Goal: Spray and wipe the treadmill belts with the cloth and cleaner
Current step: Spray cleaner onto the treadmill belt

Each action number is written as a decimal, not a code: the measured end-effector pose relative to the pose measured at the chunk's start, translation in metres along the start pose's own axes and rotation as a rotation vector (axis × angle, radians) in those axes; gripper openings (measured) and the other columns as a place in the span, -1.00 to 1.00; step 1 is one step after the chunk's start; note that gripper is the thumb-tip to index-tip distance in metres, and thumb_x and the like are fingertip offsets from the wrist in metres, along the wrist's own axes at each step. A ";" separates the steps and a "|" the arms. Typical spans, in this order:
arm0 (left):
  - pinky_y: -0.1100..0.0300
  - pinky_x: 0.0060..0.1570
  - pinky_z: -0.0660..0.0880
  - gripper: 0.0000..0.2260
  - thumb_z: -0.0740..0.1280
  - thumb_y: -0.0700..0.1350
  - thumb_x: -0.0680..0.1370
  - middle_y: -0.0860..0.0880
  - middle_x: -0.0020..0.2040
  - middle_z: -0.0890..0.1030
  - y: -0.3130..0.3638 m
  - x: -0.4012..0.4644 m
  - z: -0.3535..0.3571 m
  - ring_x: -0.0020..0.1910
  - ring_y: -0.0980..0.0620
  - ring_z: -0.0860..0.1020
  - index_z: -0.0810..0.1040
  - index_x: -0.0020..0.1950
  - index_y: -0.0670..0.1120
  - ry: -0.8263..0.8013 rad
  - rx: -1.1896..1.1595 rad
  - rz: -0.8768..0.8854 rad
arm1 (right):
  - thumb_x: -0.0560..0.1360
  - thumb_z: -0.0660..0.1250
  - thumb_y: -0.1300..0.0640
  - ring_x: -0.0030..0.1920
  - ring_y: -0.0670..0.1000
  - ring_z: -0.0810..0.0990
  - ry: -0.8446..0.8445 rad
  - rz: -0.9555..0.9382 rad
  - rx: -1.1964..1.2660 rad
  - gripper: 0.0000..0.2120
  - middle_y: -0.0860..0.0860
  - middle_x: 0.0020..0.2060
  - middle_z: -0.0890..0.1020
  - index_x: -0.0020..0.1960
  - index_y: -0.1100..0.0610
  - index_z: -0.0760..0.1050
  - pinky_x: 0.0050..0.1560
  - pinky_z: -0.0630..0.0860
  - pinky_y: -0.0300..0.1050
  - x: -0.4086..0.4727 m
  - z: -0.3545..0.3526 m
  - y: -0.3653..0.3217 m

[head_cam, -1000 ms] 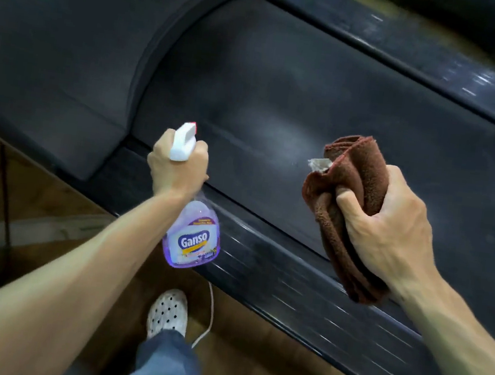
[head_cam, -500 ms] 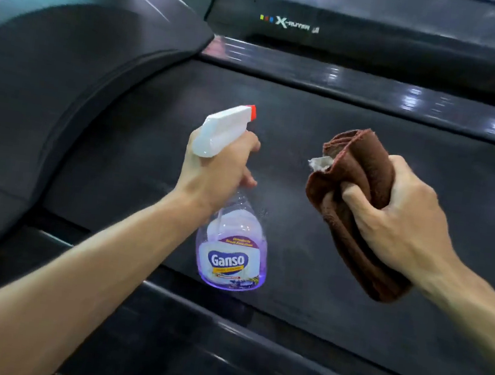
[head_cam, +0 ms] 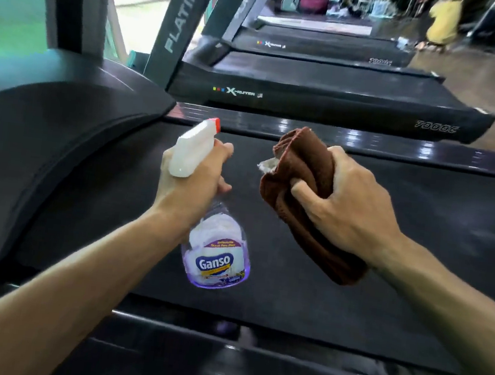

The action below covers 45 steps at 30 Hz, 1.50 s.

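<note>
Both hands are raised above the nearest treadmill belt (head_cam: 420,239), a dark mat that runs across the view between two glossy side rails. The left hand (head_cam: 192,180) grips the neck of a spray bottle (head_cam: 216,252), fingers curled round it below the white trigger head with its red nozzle tip aimed toward the belt's far edge; the clear, purple-tinted body with the "Ganso" label hangs under the wrist, over the middle of the belt and closer to its near edge. The right hand (head_cam: 350,206) clutches a bunched brown cloth (head_cam: 303,181), thumb and fingers wrapped round the folds, with a small white tag poking out on the side facing the bottle. Bottle and cloth are held just beside each other, apart, and neither touches the belt. The curved black motor cover (head_cam: 59,139) sits at the belt's left end. Beyond the far rail (head_cam: 370,141) stand more treadmills (head_cam: 329,94), the nearest marked "X-Runner" and "7000C", its upright reading "PLATINUM".
</note>
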<state>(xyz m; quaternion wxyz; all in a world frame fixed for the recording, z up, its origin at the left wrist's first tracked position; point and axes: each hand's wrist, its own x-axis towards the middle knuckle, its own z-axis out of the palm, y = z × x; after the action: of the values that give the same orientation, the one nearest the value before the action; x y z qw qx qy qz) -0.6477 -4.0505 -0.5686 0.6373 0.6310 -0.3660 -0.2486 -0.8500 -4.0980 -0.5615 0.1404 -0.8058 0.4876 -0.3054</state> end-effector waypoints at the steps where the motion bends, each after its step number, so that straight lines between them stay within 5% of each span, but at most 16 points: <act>1: 0.22 -0.30 0.55 -0.81 0.42 -0.09 0.55 -0.02 -0.48 0.48 0.011 -0.003 -0.007 -0.52 0.11 0.50 0.54 -0.25 -0.02 0.026 -0.025 0.012 | 0.46 0.30 -0.26 -0.15 -0.01 0.52 0.004 -0.018 -0.018 -0.68 -0.19 -0.17 0.52 0.06 -0.07 0.40 -0.10 0.36 -0.03 -0.002 -0.010 -0.013; 5: 0.25 -0.38 0.55 -0.90 0.46 -0.09 0.56 -0.03 -0.41 0.49 0.057 -0.017 -0.040 -0.55 0.13 0.46 0.60 -0.14 -0.04 0.068 -0.091 0.043 | 0.48 0.33 -0.23 -0.13 0.00 0.46 0.038 -0.072 -0.054 -0.69 -0.17 -0.18 0.50 0.04 -0.05 0.39 -0.10 0.30 -0.04 -0.004 -0.043 -0.064; 14: 0.36 -0.46 0.46 -0.79 0.44 -0.14 0.58 -0.11 -0.31 0.50 0.169 -0.071 -0.112 -0.32 -0.03 0.48 0.54 -0.25 -0.04 0.126 -0.105 0.232 | 0.48 0.32 -0.25 -0.15 0.06 0.50 0.164 -0.136 -0.057 -0.68 -0.15 -0.20 0.52 0.00 -0.03 0.38 -0.11 0.36 0.00 -0.042 -0.128 -0.165; 23: 0.41 -0.49 0.44 -0.85 0.42 -0.15 0.59 -0.12 -0.31 0.52 0.207 -0.114 -0.157 -0.35 -0.01 0.51 0.57 -0.12 -0.19 0.227 -0.153 0.264 | 0.48 0.33 -0.25 -0.14 0.05 0.49 0.213 -0.189 -0.028 -0.69 -0.17 -0.18 0.52 -0.01 -0.05 0.38 -0.13 0.33 -0.02 -0.073 -0.163 -0.208; 27: 0.16 -0.37 0.53 -0.78 0.45 -0.16 0.55 0.00 -0.41 0.52 0.188 -0.108 -0.175 -0.46 0.09 0.51 0.52 -0.17 -0.28 0.268 -0.065 0.288 | 0.48 0.32 -0.26 -0.12 0.07 0.49 0.187 -0.220 -0.011 -0.68 -0.11 -0.13 0.56 0.02 -0.04 0.40 -0.12 0.32 -0.01 -0.069 -0.142 -0.222; 32: -0.24 -0.09 0.62 -0.73 0.46 -0.02 0.46 0.07 -0.38 0.49 0.135 -0.088 -0.213 -0.35 0.01 0.48 0.43 -0.27 -0.10 0.326 0.042 0.292 | 0.48 0.33 -0.25 -0.15 0.05 0.51 0.126 -0.268 0.007 -0.68 -0.11 -0.12 0.57 0.00 -0.04 0.38 -0.14 0.34 -0.03 -0.062 -0.084 -0.239; 37: -0.16 -0.09 0.58 -0.77 0.40 0.05 0.43 -0.02 -0.26 0.50 0.057 -0.071 -0.262 -0.22 -0.18 0.56 0.39 -0.27 0.00 0.404 0.198 0.239 | 0.49 0.32 -0.25 -0.01 0.07 0.58 -0.014 -0.294 -0.001 -0.65 -0.11 -0.04 0.58 0.10 -0.02 0.41 -0.09 0.32 -0.03 -0.058 0.001 -0.256; 41: 0.08 -0.14 0.38 -0.76 0.44 -0.16 0.50 -0.14 -0.22 0.54 0.018 -0.065 -0.285 -0.24 -0.09 0.49 0.39 -0.25 -0.07 0.498 0.317 0.234 | 0.49 0.31 -0.24 -0.03 0.07 0.57 -0.082 -0.313 -0.020 -0.66 -0.11 -0.06 0.55 0.04 -0.01 0.38 -0.09 0.35 -0.01 -0.061 0.044 -0.257; 45: 0.06 -0.10 0.42 -0.78 0.45 -0.17 0.50 -0.11 -0.17 0.51 -0.019 -0.059 -0.309 -0.21 -0.07 0.48 0.43 -0.20 -0.12 0.572 0.358 0.153 | 0.49 0.29 -0.26 -0.05 0.07 0.58 -0.177 -0.332 -0.044 -0.66 -0.11 -0.07 0.55 0.02 -0.03 0.35 -0.11 0.38 0.00 -0.066 0.086 -0.254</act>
<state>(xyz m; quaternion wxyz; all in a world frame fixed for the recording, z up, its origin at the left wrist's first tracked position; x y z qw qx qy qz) -0.4396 -3.8132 -0.5763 0.6102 0.7475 -0.2567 0.0550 -0.6402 -3.9237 -0.5182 0.1125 -0.9018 0.3402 -0.2416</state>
